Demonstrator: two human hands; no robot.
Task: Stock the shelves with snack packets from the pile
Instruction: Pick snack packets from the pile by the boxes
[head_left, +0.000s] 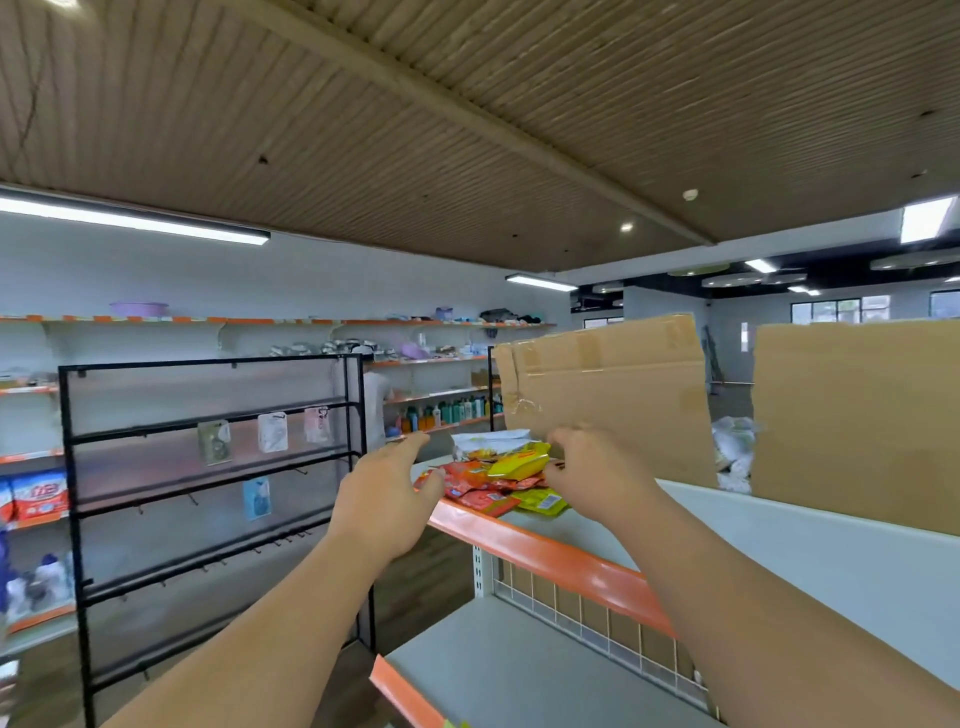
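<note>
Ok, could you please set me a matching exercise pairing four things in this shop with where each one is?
Things:
1. bright yellow snack packet
2. large brown cardboard sheet
3. pale purple plastic basin
4. light blue carded pack

Places:
A. on the top orange-edged wall shelf
B. hanging on the black wire rack
C. on top of the pile of snack packets
D. standing upright behind that pile

Pairs: 1-C, 2-D, 3-A, 4-B.
</note>
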